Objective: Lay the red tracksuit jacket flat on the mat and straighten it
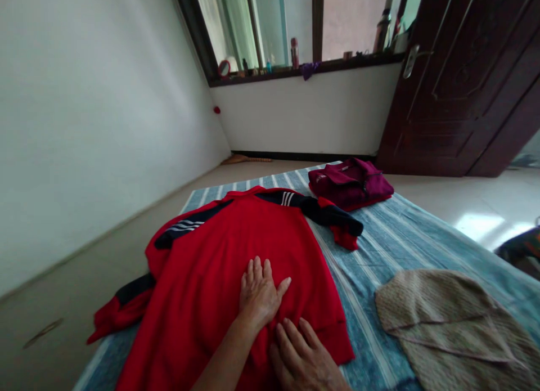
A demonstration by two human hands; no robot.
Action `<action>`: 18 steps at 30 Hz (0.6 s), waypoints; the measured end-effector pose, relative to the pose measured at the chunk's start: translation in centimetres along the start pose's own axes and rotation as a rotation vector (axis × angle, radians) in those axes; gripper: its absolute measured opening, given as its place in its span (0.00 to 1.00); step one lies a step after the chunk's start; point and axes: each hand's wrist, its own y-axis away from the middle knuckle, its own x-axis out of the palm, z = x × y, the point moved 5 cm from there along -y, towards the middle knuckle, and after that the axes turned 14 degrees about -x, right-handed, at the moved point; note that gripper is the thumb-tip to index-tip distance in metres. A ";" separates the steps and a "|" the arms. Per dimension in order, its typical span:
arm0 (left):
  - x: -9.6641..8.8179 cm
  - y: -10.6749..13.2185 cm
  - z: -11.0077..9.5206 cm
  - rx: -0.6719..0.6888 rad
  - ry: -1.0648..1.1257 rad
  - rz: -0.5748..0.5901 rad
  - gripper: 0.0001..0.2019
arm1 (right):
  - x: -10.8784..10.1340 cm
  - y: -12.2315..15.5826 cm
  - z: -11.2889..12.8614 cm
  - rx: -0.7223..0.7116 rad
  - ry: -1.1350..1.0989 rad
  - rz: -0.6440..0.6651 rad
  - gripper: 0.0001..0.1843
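Observation:
A red jacket [202, 278] with navy shoulder panels and white stripes lies spread out, back side up, on the striped blue bedsheet [379, 245]. Its left sleeve hangs toward the bed's edge; the right one is bent on the sheet. My left hand [259, 292] rests flat on the middle of the jacket, fingers stretched and thumb apart. Closer to me, near the hem, my right hand [306, 360] lies on the cloth with its fingers extended. Neither hand grips anything that I can see.
A folded maroon garment [350, 180] sits on something red at the bed's far edge. A beige knitted piece [455, 323] lies to the right. Beyond are a window sill [261, 75] with bottles and small items, and a dark red door [459, 93]. A white wall [93, 132] stands left.

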 end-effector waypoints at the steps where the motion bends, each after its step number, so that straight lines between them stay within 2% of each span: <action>1: -0.3 -0.1 0.1 0.000 0.003 0.017 0.38 | 0.3 0.1 0.0 -0.016 0.031 -0.045 0.13; 6: -1.6 -1.6 0.5 0.027 0.034 -0.027 0.31 | 1.8 0.2 -0.5 -0.069 0.022 -0.125 0.09; 9: -2.0 -3.6 0.2 0.057 0.023 -0.032 0.28 | 1.3 -0.7 -1.9 -0.047 0.010 -0.187 0.09; 13: -3.2 -7.6 -1.3 0.112 0.075 -0.051 0.26 | -1.5 -2.5 -5.8 -0.016 -0.048 -0.186 0.10; 16: -4.1 -11.3 -3.0 0.128 0.126 -0.076 0.23 | -4.9 -3.1 -10.6 0.065 -0.044 -0.098 0.19; 18: -4.3 -14.0 -4.1 0.118 0.141 -0.095 0.21 | -7.3 -2.6 -14.3 0.155 0.066 -0.086 0.19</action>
